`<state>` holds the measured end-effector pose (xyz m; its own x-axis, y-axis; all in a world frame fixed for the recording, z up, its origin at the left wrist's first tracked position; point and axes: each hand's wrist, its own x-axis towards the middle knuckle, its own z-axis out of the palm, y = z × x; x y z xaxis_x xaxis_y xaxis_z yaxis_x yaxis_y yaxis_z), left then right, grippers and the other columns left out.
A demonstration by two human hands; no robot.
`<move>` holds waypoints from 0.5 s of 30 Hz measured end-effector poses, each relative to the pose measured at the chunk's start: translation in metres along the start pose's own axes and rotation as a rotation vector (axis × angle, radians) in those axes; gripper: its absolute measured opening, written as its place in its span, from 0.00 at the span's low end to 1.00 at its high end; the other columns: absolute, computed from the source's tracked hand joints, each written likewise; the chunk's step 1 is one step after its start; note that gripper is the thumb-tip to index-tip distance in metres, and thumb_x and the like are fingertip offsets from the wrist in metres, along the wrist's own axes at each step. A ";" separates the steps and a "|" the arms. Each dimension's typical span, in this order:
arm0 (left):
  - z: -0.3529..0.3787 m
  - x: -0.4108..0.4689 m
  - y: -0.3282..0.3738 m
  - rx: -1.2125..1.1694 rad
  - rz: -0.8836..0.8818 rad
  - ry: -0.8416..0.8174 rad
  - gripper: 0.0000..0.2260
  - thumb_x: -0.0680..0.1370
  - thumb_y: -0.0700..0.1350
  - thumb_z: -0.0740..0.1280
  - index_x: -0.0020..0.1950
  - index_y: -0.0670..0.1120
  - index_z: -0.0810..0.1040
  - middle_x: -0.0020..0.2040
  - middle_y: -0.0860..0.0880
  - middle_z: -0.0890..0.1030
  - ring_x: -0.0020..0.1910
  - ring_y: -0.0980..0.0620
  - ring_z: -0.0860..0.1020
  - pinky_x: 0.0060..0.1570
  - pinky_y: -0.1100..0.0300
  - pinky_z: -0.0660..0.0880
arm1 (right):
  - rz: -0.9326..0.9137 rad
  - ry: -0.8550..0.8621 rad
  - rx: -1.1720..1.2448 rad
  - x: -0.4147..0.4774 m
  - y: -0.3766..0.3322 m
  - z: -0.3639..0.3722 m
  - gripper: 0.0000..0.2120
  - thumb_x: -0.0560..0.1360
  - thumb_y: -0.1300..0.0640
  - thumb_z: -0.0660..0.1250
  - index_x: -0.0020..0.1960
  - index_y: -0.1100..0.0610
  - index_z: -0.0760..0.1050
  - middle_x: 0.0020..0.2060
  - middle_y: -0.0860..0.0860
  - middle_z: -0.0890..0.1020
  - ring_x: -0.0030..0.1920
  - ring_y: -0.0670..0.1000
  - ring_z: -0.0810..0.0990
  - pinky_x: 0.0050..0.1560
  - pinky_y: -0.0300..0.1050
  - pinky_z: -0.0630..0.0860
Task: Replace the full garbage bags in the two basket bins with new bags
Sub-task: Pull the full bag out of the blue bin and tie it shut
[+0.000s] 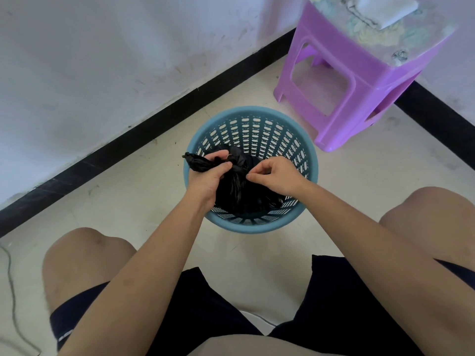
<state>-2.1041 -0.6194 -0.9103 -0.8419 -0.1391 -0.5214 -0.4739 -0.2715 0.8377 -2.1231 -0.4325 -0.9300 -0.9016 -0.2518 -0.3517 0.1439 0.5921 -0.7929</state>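
Note:
A blue perforated basket bin (257, 119) stands on the floor in front of my knees. A black garbage bag (239, 191) fills its near half. The bag's top is gathered into twisted ends above the rim. My left hand (210, 173) is closed around one twisted end, whose tip pokes out to the left over the bin's rim. My right hand (272, 173) pinches the bag's gathered neck from the right. Only one bin is in view.
A purple plastic stool (359, 80) with a cloth and paper on top stands behind the bin to the right. A white wall with a black skirting board (128, 147) runs along the left. A thin cable (12, 291) lies on the floor at the far left.

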 end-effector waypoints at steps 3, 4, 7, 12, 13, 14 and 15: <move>-0.001 0.006 -0.006 0.076 0.048 0.073 0.11 0.71 0.32 0.72 0.45 0.48 0.82 0.48 0.45 0.84 0.54 0.43 0.82 0.56 0.51 0.79 | 0.073 -0.048 0.054 0.001 0.000 -0.004 0.04 0.73 0.49 0.75 0.47 0.47 0.84 0.41 0.46 0.86 0.44 0.45 0.82 0.53 0.41 0.77; -0.001 0.006 -0.006 0.077 0.043 0.088 0.10 0.70 0.32 0.73 0.44 0.47 0.82 0.47 0.44 0.84 0.53 0.42 0.83 0.55 0.50 0.80 | 0.088 -0.049 0.079 0.001 0.000 -0.005 0.06 0.74 0.50 0.74 0.50 0.49 0.83 0.42 0.46 0.85 0.44 0.45 0.82 0.52 0.41 0.76; 0.001 0.006 -0.008 0.046 0.053 0.102 0.11 0.70 0.31 0.74 0.41 0.46 0.80 0.46 0.44 0.84 0.52 0.43 0.83 0.53 0.52 0.79 | 0.059 0.036 0.158 0.002 -0.002 -0.003 0.11 0.78 0.54 0.69 0.60 0.50 0.78 0.43 0.47 0.81 0.41 0.44 0.78 0.47 0.41 0.73; 0.001 0.003 -0.006 0.039 0.104 0.038 0.15 0.70 0.27 0.73 0.38 0.46 0.75 0.50 0.41 0.84 0.54 0.42 0.82 0.56 0.51 0.79 | -0.048 -0.055 0.215 0.001 -0.018 -0.008 0.15 0.80 0.58 0.65 0.66 0.51 0.76 0.48 0.46 0.79 0.48 0.43 0.77 0.54 0.37 0.72; 0.001 0.002 -0.005 0.055 0.114 0.023 0.15 0.70 0.26 0.72 0.37 0.46 0.75 0.50 0.41 0.84 0.54 0.43 0.82 0.56 0.51 0.79 | -0.093 -0.092 0.192 0.001 -0.021 -0.009 0.14 0.80 0.58 0.66 0.65 0.53 0.78 0.48 0.46 0.81 0.48 0.42 0.79 0.54 0.36 0.73; 0.000 0.002 -0.005 0.068 0.122 0.008 0.15 0.70 0.26 0.72 0.37 0.46 0.75 0.50 0.41 0.84 0.54 0.43 0.83 0.56 0.51 0.79 | -0.150 -0.103 0.159 0.000 -0.022 -0.010 0.12 0.79 0.58 0.67 0.62 0.55 0.79 0.47 0.45 0.82 0.46 0.39 0.79 0.53 0.35 0.74; -0.001 0.002 -0.004 0.076 0.127 -0.005 0.15 0.70 0.26 0.72 0.38 0.45 0.75 0.50 0.41 0.84 0.54 0.43 0.83 0.56 0.52 0.80 | -0.196 -0.085 0.117 0.000 -0.021 -0.010 0.10 0.79 0.59 0.68 0.59 0.57 0.81 0.44 0.43 0.82 0.43 0.36 0.79 0.52 0.34 0.74</move>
<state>-2.1039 -0.6192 -0.9145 -0.8976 -0.1630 -0.4095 -0.3813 -0.1787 0.9070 -2.1299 -0.4375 -0.9080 -0.8803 -0.4191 -0.2223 0.0208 0.4340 -0.9007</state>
